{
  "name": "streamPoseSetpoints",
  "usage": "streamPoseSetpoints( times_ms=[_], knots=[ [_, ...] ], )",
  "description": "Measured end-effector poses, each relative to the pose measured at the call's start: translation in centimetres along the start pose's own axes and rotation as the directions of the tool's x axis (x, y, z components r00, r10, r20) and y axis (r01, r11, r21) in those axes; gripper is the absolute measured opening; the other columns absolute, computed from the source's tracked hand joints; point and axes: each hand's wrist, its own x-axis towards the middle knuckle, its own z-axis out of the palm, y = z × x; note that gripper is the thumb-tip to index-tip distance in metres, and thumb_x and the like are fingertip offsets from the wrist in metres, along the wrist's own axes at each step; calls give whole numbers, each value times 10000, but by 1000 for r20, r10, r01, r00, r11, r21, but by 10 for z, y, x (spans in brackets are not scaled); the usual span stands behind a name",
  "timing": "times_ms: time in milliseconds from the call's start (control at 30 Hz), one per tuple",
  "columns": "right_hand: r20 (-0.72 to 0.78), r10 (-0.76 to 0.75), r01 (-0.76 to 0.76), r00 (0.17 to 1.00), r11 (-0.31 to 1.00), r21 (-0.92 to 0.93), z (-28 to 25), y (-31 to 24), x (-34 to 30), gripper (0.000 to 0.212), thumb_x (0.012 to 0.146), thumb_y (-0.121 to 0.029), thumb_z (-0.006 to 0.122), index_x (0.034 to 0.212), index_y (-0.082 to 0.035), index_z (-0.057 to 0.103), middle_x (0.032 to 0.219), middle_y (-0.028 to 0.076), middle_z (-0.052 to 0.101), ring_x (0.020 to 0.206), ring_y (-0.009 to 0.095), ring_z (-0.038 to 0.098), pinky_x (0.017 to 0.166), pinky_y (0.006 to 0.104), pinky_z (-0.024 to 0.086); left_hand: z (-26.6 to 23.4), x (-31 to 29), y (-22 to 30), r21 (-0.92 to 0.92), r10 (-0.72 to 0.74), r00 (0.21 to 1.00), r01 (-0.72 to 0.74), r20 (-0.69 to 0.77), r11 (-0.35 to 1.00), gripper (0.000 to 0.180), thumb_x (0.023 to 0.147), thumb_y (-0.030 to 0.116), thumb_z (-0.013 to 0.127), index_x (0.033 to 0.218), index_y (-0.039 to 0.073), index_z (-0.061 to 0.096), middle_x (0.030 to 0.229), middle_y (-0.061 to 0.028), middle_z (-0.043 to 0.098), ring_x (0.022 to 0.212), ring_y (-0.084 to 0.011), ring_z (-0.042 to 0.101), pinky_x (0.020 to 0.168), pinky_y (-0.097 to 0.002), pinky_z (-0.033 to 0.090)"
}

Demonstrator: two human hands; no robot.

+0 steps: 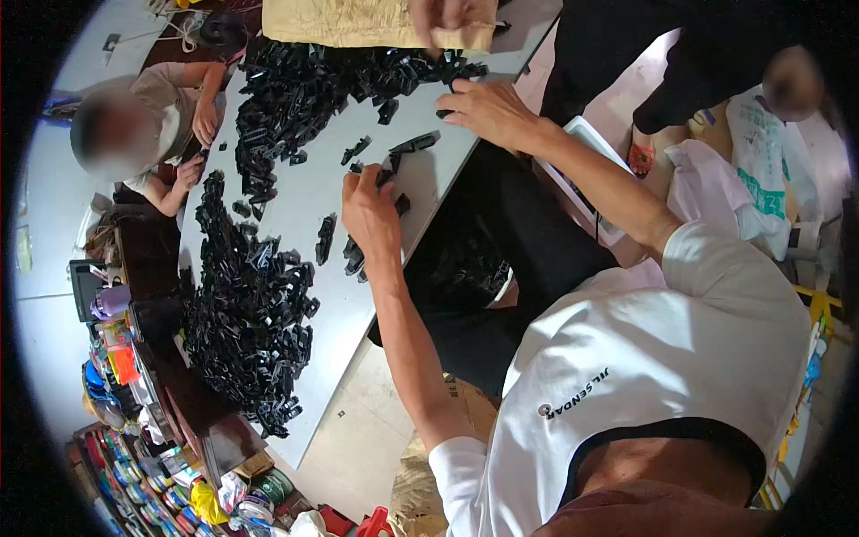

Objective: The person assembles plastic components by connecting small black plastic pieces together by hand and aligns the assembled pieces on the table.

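Note:
My left hand (369,213) is over the middle of the white table, its fingers curled round a small black plastic part (384,176). Several loose parts of the same kind (354,254) lie beside and under it. Higher up and to the right, at the table edge, my right hand (490,109) has its thumb and fingers bent round another small black part (445,114), mostly hidden by the fingertips. A longer black piece (415,142) rests between the two hands. Big heaps of black plastic parts (246,313) cover the left and far side of the table.
A tan sack (358,24) lies at the far end, another person's hand (440,16) above it. At the left, a person's hands (191,168) handle a small black piece. A white tray (586,134) and bags (756,161) stand right. The table edge (335,394) runs diagonally.

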Motion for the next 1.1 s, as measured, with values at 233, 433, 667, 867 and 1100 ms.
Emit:
streamPoseSetpoints(
  times_ms=[233,433,667,867,1100],
  knots=[
    [-36,79,-82,996,993,-87,6,-3,-6,186,800,-200,663,905,-73,575,847,106,522,782,337,575,652,446,435,7,5,-8,-31,41,999,-41,-31,999,239,676,-56,664,903,19,661,849,-135,570,730,-328,587,630,-377,460],
    [-94,77,-73,993,996,47,4,8,-10,173,774,-95,673,868,-53,535,843,112,530,782,329,573,661,433,437,1,-2,-7,-459,-62,997,38,-37,888,215,718,-43,678,928,2,662,830,-87,632,688,-160,596,587,-294,460],
    [-13,328,-238,945,712,661,6,20,-26,211,806,-27,639,984,-12,527,768,35,530,663,123,547,576,269,462,5,-17,26,-936,-175,962,250,210,249,81,852,-26,587,932,-23,598,889,-121,650,642,-102,571,586,-227,479],
    [193,179,-248,965,377,892,-2,14,-40,315,833,-83,642,1101,27,518,808,37,546,616,73,537,458,203,462,37,-33,51,-956,-147,957,266,248,122,123,821,-49,624,936,-30,589,911,-137,654,665,-129,572,606,-247,484],
    [244,175,-272,954,160,949,-6,9,-45,252,835,-123,659,1011,32,566,753,26,565,567,76,557,443,196,473,45,-30,56,-962,-192,948,270,255,52,120,830,-46,619,944,-38,582,923,-175,651,663,-140,584,621,-252,501]
  ],
)
